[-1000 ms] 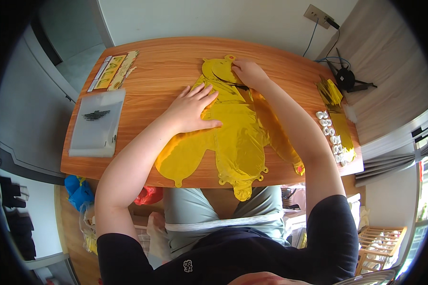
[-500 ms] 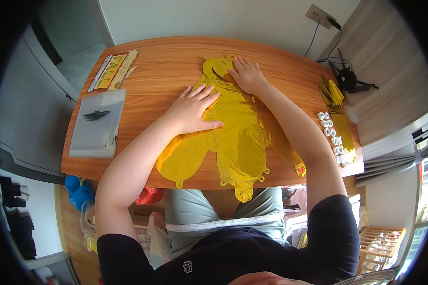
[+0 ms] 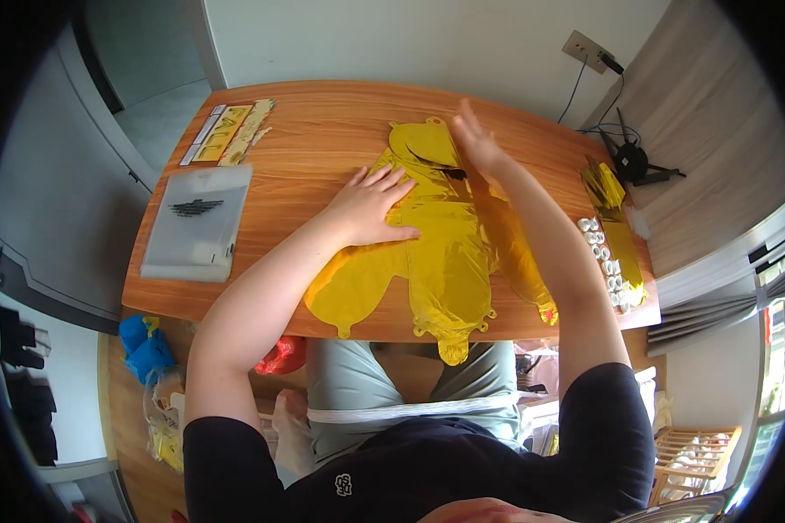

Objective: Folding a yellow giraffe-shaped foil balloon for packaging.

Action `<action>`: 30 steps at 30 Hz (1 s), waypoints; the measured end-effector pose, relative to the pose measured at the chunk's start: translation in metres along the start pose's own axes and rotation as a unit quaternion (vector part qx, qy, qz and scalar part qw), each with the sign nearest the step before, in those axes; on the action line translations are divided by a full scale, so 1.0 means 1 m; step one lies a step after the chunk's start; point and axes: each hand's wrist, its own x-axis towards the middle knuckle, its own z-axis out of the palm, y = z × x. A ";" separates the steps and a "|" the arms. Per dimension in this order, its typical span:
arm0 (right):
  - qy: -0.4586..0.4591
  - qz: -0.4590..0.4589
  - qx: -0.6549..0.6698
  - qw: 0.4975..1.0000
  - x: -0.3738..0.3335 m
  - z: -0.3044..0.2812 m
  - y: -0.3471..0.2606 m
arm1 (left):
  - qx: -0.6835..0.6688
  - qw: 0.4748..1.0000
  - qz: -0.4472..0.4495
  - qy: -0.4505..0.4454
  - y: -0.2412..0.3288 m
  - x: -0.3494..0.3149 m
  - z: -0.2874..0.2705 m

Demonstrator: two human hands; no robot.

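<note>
A flat, shiny gold foil balloon (image 3: 449, 261) lies in the middle of the wooden table, its lower tabbed end hanging a little past the near edge. My left hand (image 3: 373, 207) rests flat on its left side with the fingers spread, holding nothing. Beyond it to the right, my right hand (image 3: 480, 144) is raised on edge beside the balloon's far right rim, fingers stretched out with nothing in them. A small dark gap or fold shows in the foil between the hands. My right forearm hides part of the table to the right.
At the left lie a clear plastic sleeve (image 3: 196, 235) with dark thin sticks on it and flat printed packets (image 3: 222, 135). White ribbon rolls (image 3: 604, 253) and folded gold foil (image 3: 624, 248) sit along the right edge. A black router (image 3: 634, 163) with cables stands at the far right.
My right hand has lifted off the balloon's far end and turned on edge, shifting to the right. My left hand stays on the foil. The whole view has shifted slightly.
</note>
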 end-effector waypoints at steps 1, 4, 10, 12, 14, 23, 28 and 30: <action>0.038 0.032 0.068 0.996 -0.006 -0.008 -0.005 | 0.001 1.000 -0.006 -0.001 -0.004 -0.006 0.002; -0.046 0.148 0.005 0.988 -0.036 -0.055 0.022 | 0.007 1.000 -0.010 -0.003 -0.006 -0.011 0.001; -0.134 0.265 -0.195 0.935 -0.190 -0.112 -0.018 | 0.016 1.000 -0.021 -0.016 -0.005 -0.015 -0.001; -0.101 0.237 -0.164 0.952 -0.233 -0.122 -0.002 | 0.015 1.000 -0.010 -0.015 0.000 -0.006 -0.003; -0.061 0.198 -0.106 0.973 -0.250 -0.120 -0.003 | 0.019 1.000 -0.008 -0.021 -0.001 -0.006 -0.002; -0.097 0.229 0.002 0.969 -0.249 -0.102 0.004 | 0.010 1.000 -0.016 -0.022 -0.005 -0.005 0.003; -0.096 0.227 0.108 0.963 -0.249 -0.100 0.016 | 0.022 0.999 -0.020 -0.013 -0.001 -0.005 0.001; -0.105 0.270 0.260 0.921 -0.246 -0.108 0.010 | 0.019 1.000 -0.019 -0.011 0.000 -0.006 0.001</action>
